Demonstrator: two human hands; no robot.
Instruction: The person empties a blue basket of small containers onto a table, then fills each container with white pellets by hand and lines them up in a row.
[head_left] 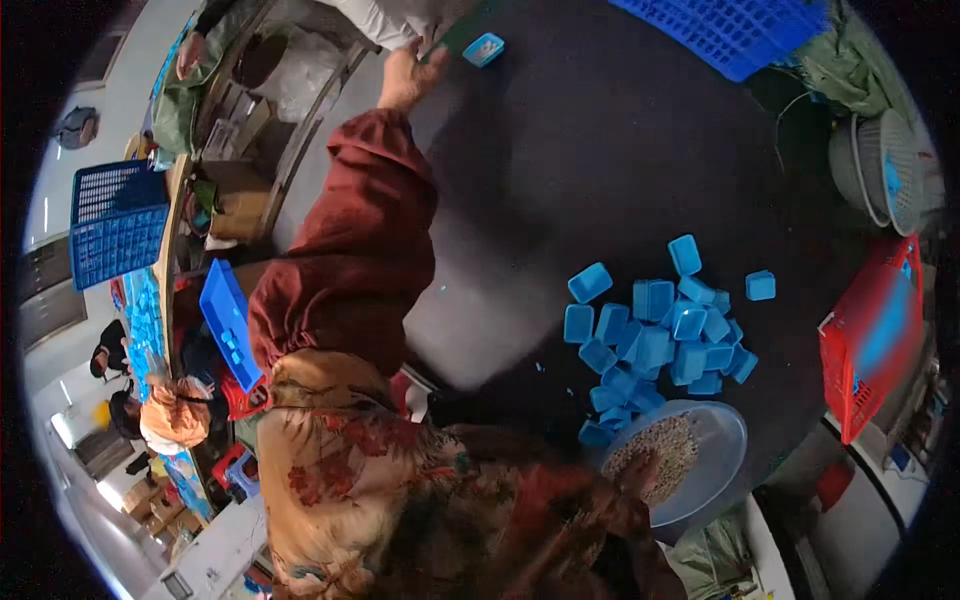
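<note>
My left hand [408,78], at the end of a maroon sleeve, reaches to the far edge of the dark table. Its fingers look spread, with nothing visible in them. Just beside it, apart from the fingertips, stands a small blue box [483,50] with pale contents. My right hand [636,472] is down in a translucent bowl [728,450] at the near right, touching a heap of small beige pieces [668,450]. Its fingers are dim and partly hidden. Against the bowl's far side lies a loose pile of small blue boxes [655,345], tipped various ways.
A blue basket [735,35] sits at the far edge, with grey colanders [870,170] and a red basket [875,340] along the right. White fabric [375,18] is close to my left hand. At left are blue crates [120,220] and people at another table.
</note>
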